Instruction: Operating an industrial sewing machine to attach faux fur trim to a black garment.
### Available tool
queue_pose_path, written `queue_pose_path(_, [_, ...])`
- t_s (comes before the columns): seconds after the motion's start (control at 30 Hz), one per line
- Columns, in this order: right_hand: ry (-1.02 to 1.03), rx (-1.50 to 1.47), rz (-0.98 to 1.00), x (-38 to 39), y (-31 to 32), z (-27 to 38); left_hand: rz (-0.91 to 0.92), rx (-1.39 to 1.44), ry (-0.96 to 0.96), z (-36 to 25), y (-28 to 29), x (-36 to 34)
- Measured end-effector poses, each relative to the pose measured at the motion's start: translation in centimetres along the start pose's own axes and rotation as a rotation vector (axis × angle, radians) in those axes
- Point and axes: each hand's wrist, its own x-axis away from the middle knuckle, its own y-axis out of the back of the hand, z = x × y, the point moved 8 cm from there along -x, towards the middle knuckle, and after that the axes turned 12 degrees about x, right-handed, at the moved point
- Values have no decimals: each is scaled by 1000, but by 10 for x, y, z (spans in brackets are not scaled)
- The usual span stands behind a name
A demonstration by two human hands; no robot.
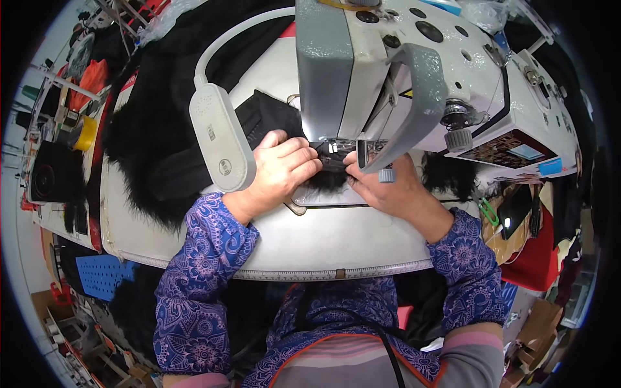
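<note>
A grey and white sewing machine (pixel 326 58) stands over the middle of the white table. Black fabric with a furry edge (pixel 317 176) lies under its needle area. My left hand (pixel 284 167) is closed on this fabric just left of the needle, its fingers curled together. On the other side, my right hand (pixel 391 189) pinches the fabric's right side with thumb and fingertips. Part of that hand is hidden behind the machine's grey curved guard (pixel 424 97). The needle itself and the stitching point are too small to make out.
A white lamp (pixel 223 139) on a bent neck hangs just above my left wrist. Black fur (pixel 145 149) spreads over the table's left side. A measuring tape strip (pixel 291 274) runs along the front edge. At right lie a phone (pixel 515 208) and green-handled snips (pixel 488 211).
</note>
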Motion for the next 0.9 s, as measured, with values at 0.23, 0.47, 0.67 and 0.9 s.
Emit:
queue_pose_path(0.23, [104, -21, -89, -5, 11, 12, 30, 18, -9, -5, -6, 2])
queue_pose_path(0.47, [-13, 21, -62, -6, 7, 8, 141, 7, 237, 4, -5, -1])
queue_pose_path(0.67, [-62, 44, -60, -5, 1, 3, -21, -13, 22, -3, -6, 4])
queue_pose_path(0.9, [-9, -110, -46, -4, -4, 2, -83, 373, 288, 15, -17, 1])
